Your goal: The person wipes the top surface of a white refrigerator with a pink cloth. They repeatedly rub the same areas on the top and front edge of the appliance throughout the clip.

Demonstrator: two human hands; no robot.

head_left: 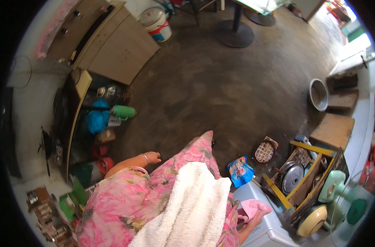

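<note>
My left hand (pixel 152 157), with a bracelet at the wrist, hangs beside the pink floral garment (pixel 119 197) over the floor, and nothing shows in it. My right hand (pixel 257 216), at the lower right, grips a pink item (pixel 253 207), possibly cloth or plastic, above a white appliance (pixel 267 231). A white towel (pixel 190 200) lies down the front of the garment. Just beyond the appliance is a blue plastic packet (pixel 240 171). Part of the right hand's grip is hidden by the pink item.
A wooden rack (pixel 298 197) holding a lidded pot (pixel 293 178) stands at right, near a green fan (pixel 332 186). An oval basket (pixel 264 152) sits on the floor. At left are a cabinet (pixel 122 46) and a green flask (pixel 123 111); a round table base (pixel 235 34) stands ahead.
</note>
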